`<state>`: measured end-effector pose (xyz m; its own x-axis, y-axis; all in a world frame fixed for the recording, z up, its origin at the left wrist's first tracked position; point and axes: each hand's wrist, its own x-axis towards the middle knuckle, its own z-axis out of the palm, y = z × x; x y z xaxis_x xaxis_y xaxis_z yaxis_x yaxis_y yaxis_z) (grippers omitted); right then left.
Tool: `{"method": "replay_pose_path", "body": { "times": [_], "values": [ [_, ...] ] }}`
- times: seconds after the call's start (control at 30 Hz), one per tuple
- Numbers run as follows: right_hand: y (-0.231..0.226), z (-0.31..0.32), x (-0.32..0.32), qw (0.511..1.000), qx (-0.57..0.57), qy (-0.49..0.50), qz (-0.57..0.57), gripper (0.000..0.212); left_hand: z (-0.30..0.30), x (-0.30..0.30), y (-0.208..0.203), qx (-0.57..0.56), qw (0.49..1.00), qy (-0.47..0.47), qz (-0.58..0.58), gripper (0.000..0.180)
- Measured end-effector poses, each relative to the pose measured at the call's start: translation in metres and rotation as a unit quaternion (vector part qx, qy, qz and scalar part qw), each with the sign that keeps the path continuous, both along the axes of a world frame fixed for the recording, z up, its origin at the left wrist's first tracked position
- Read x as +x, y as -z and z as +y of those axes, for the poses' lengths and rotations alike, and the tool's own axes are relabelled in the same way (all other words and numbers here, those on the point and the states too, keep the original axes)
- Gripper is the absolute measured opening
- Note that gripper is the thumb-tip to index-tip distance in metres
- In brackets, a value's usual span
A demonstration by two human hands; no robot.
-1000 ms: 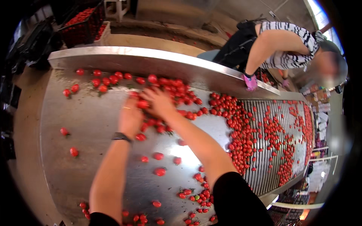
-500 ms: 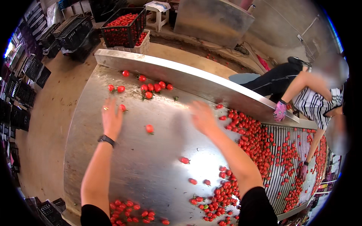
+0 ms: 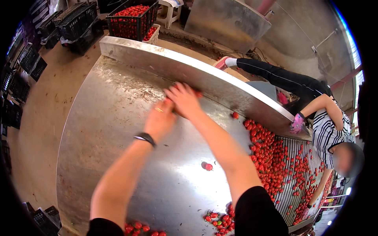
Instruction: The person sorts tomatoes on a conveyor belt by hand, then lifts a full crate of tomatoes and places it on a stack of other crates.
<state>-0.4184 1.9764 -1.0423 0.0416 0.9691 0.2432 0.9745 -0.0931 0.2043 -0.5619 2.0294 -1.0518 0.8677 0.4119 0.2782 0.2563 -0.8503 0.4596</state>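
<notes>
On the metal sorting table (image 3: 106,157), my hands have come together close to its raised far wall. My right hand (image 3: 184,101) curls over a few red cherry tomatoes (image 3: 199,94), which peep out past its fingers. Just left of it and touching it, my left hand (image 3: 160,120), with a ring and a dark wristband, cups in against the same small bunch. Motion blurs both hands somewhat, and most of the bunch is hidden under the fingers. A single tomato (image 3: 235,115) lies to the right of my hands, and another tomato (image 3: 208,166) nearer me.
A dense heap of cherry tomatoes (image 3: 262,145) borders a slatted roller bed (image 3: 293,169) on the right. There a co-worker in a striped shirt (image 3: 328,122) leans over, one gloved hand (image 3: 297,123) on the wall. Beyond it stands a black crate (image 3: 132,29) of tomatoes.
My hands, earlier apart and open, have closed together by the far wall. The loose tomatoes scattered there are swept together under them. The co-worker has shifted lower.
</notes>
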Motion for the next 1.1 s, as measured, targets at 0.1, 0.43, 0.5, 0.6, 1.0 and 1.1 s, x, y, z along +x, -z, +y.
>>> {"method": "replay_pose_path", "body": {
  "times": [0.1,0.43,0.5,0.6,1.0,1.1],
  "values": [
    [0.005,-0.135,0.045,0.971,-0.114,0.206,0.047,0.036,-0.118,0.022,0.0,-0.044,0.98,0.12,0.153,0.038],
    [-0.02,-0.429,-0.051,0.889,-0.139,0.375,0.224,0.047,-0.131,-0.231,-0.031,-0.13,0.976,-0.147,0.094,0.018],
    [-0.004,-0.379,-0.111,0.894,-0.11,0.308,0.306,0.046,-0.087,-0.334,-0.03,-0.003,0.925,-0.353,0.143,0.038],
    [0.004,-0.251,-0.21,0.907,-0.061,0.156,0.387,0.047,-0.084,-0.428,-0.03,-0.12,0.8,-0.535,0.243,0.055],
    [-0.005,-0.169,-0.486,0.868,-0.165,-0.274,0.38,0.039,-0.284,-0.468,0.044,-0.24,0.757,-0.399,0.458,0.089],
    [0.009,-0.273,-0.421,0.896,-0.132,-0.239,0.349,0.039,-0.359,-0.402,0.005,-0.295,0.795,-0.314,0.427,0.078]
  ]
}}
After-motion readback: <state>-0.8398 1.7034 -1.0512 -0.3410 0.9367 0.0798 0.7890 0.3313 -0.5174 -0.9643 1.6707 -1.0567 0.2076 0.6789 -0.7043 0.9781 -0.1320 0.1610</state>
